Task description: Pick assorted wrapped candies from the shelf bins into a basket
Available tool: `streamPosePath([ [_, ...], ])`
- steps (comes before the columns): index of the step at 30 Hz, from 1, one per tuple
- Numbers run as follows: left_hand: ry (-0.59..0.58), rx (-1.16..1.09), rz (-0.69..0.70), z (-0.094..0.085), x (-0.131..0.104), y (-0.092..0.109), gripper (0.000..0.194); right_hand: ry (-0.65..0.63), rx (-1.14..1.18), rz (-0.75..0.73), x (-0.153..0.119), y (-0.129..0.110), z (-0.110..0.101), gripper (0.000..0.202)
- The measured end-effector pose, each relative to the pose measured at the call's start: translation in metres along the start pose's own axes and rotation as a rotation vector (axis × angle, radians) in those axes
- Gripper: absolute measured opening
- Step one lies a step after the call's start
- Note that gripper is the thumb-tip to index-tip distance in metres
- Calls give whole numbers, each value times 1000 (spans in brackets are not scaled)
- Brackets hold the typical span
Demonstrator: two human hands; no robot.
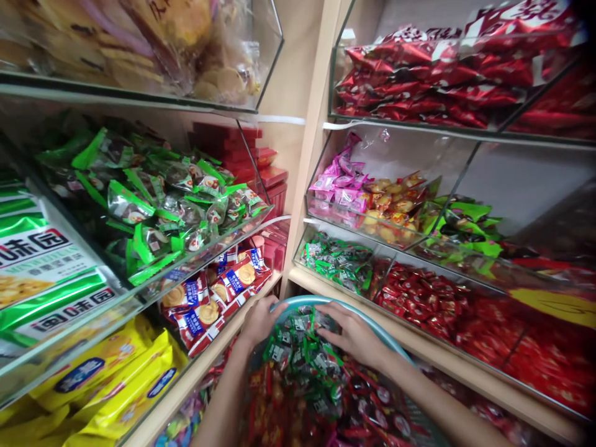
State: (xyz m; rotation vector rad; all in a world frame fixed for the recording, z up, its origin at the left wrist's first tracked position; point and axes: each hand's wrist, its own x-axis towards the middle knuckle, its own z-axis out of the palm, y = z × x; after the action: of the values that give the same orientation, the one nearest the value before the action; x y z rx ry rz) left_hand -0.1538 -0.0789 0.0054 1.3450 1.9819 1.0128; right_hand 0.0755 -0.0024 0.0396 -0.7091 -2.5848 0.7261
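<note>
Below me is a round light-blue basin (302, 299) heaped with wrapped sweets. Green-and-black wrapped candies (305, 351) fill its far part, with red-wrapped candies (274, 397) nearer me and dark red ones (372, 397) to the right. My left hand (261, 320) is at the basin's far left rim, its fingers curled over the edge. Over the green candies, just inside the far rim, my right hand (350, 332) has its fingers apart, the tips touching or just above the wrappers.
Shelves meet in a corner ahead. On the right shelf, a clear bin holds similar green candies (338, 257) beside red candies (421, 292). Green-edged packets (177, 198), red-and-blue biscuit packs (218, 295) and yellow bags (112, 379) fill the left shelves. A wooden edge (447, 354) runs behind the basin.
</note>
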Motion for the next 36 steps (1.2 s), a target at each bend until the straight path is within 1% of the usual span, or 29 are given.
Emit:
streamPosePath([
  [2,2,9,-2,-1,0,2,40,-19,-11,-13,1,-1,0,41],
  [4,1,13,1,-2,0,4,41,-10,-6,-29,4,-3,-5,41],
  [6,-15,14,9,-3,1,5,42,52,4,-43,10,-4,-12,36],
  [8,-34,25,15,-3,2,5,42,155,2,-42,21,1,-21,29],
  [11,-32,58,19,-2,3,5,43,293,-39,-21,46,19,-35,25],
  [13,-28,64,21,-1,4,4,43,344,-112,-1,64,35,-42,24],
  [15,-37,41,20,-1,6,3,43,371,-223,71,81,49,-46,30],
  [18,-40,7,7,-1,7,2,43,358,-366,238,97,61,-42,49],
  [20,-38,3,0,-1,7,2,43,356,-402,301,101,63,-38,53],
  [23,-35,-4,-9,-2,6,2,43,374,-421,346,101,61,-33,51],
  [28,-31,-17,-10,-2,4,5,44,335,-448,418,101,57,-33,40],
  [30,-38,-7,0,-2,4,5,44,341,-448,425,101,57,-34,36],
  [32,-42,9,12,-1,5,4,44,362,-436,394,100,58,-34,37],
  [34,-41,13,21,-1,5,4,44,360,-411,316,101,61,-33,42],
  [36,-38,2,26,-1,5,3,44,311,-381,229,102,66,-32,51],
])
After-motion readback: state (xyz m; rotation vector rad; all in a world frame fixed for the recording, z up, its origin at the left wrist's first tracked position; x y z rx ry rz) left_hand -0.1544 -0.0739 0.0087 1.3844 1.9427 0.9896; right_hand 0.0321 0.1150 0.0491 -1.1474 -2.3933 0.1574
